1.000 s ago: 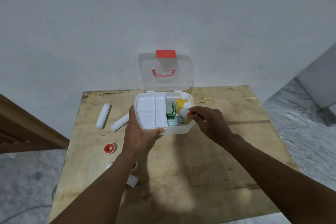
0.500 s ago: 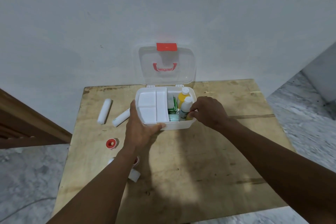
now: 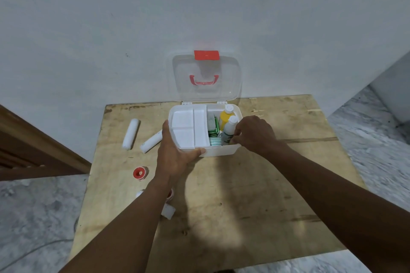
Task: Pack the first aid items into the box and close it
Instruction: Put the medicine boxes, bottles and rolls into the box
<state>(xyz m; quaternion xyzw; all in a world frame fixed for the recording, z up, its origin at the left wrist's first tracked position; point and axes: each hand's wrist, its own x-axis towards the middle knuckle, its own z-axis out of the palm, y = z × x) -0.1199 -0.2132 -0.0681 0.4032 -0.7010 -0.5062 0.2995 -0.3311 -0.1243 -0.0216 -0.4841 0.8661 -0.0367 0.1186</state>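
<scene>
A white first aid box (image 3: 218,151) stands open on the wooden table, its clear lid (image 3: 206,77) with red latch and handle leaning against the wall. A white divided tray (image 3: 188,127) fills its left half. On the right stand a yellow bottle (image 3: 225,115) and a white bottle (image 3: 229,129), beside a green packet (image 3: 213,127). My left hand (image 3: 175,153) grips the box's front left corner. My right hand (image 3: 255,134) reaches inside the box's right end, fingertips pinched at the white bottle's base; what they hold is hidden.
Two white bandage rolls (image 3: 131,134) (image 3: 152,141) lie left of the box. A red tape spool (image 3: 139,173) sits nearer the table's left edge. Small white items (image 3: 168,210) lie partly under my left forearm. The table (image 3: 244,206) butts against the wall; floor surrounds it.
My right hand has lowered from above the white bottle into the box's right end. The left hand keeps its grip on the box. The view has shifted slightly.
</scene>
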